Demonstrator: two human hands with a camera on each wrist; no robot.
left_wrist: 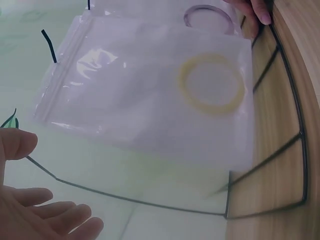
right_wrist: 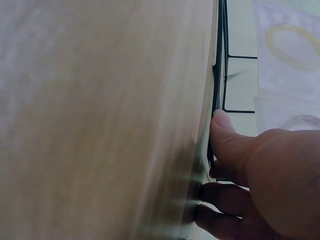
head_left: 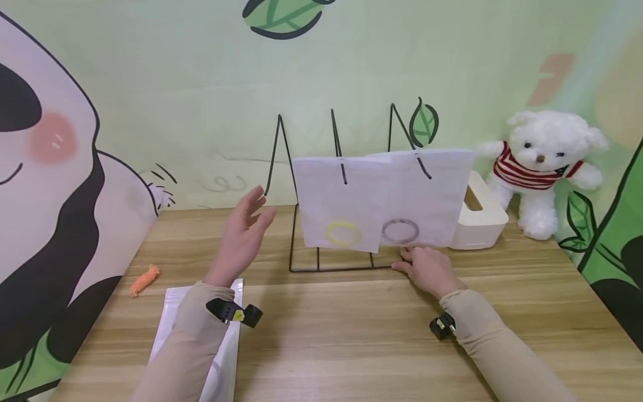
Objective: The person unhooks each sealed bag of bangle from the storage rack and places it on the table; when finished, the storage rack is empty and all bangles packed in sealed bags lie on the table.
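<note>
A black wire rack (head_left: 346, 269) stands on the table, two zip-top bags hanging from its hooks. The left bag (head_left: 341, 195) has a yellow ring (left_wrist: 240, 90) showing at its lower part; the right bag (head_left: 432, 190) has a purple-grey ring (head_left: 416, 230). My right hand (head_left: 427, 271) pinches the rack's front base bar near its right end, thumb on the wire in the right wrist view. Left of the rack, my left hand (head_left: 241, 234) is raised with fingers spread loosely, holding nothing. Another zip-top bag (head_left: 176, 296) lies partly hidden under my left forearm.
A small orange wrapped-candy-shaped item (head_left: 144, 281) lies at the table's left. Behind the right bag stands a white tissue box (head_left: 482, 229), with a white teddy bear (head_left: 542, 167) in a striped shirt beside it. A painted wall (head_left: 176, 84) rises behind the table.
</note>
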